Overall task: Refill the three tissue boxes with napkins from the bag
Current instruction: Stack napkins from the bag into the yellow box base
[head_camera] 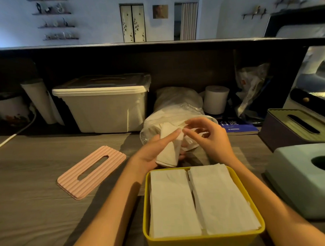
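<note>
Behind the grey wood bench (41,210) ran a dark counter wall with a lidded white bin (104,108) at eleven o'clock and a paper roll (215,99) at one o'clock. Nearest us stood the yellow box (202,241), open and already packed with two side-by-side stacks of napkins (203,200), its pink lid (91,172) lying flat at nine o'clock. The plastic bag (176,111) sat at twelve o'clock, just beyond our hands.

Our left hand (151,150) cradled a small folded bundle (168,152) of napkins, fingers curled under it. Our right hand (208,137) pinched the top edge with thumb and forefinger, the other fingers loosely spread.

We judged the yellow box nearly full, so the bundle needed squaring before going in: edges aligned, folds flat, laid on top without rumpling the stacks. Overfilling would likely keep the lid from seating. The dark box (294,129) at two o'clock and the pale green box (300,180) at three o'clock sat closed.
</note>
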`<state>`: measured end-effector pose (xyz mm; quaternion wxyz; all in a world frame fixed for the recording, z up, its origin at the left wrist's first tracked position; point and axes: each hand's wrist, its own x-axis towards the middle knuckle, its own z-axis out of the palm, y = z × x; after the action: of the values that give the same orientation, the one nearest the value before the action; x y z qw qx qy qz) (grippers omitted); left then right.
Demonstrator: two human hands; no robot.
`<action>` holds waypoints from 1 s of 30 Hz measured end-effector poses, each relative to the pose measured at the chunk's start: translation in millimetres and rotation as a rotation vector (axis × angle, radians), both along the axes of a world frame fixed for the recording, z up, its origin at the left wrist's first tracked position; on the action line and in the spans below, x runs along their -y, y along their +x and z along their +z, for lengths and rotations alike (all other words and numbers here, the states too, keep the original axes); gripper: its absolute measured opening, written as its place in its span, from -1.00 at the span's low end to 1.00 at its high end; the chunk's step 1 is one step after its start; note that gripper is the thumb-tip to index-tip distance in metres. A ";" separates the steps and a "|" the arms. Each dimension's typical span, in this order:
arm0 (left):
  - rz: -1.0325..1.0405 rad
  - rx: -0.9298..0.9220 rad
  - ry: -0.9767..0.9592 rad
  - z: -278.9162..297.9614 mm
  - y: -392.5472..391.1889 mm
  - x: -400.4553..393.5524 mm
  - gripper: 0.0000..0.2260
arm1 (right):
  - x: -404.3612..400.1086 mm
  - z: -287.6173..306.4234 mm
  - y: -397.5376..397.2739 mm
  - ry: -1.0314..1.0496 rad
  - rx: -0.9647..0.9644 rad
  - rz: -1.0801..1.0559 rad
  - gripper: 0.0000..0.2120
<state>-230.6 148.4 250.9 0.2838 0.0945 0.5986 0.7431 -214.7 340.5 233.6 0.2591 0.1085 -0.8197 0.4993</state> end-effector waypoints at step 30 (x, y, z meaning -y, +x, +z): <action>0.512 -0.134 0.130 4.1 -9.0 11.1 -0.92 | 2.7 9.0 0.8 0.128 -0.171 -0.086 -0.76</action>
<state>-239.6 137.3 255.0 0.0396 0.0070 0.5716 0.8196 -213.8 337.7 242.6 0.3419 0.1319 -0.8287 0.4230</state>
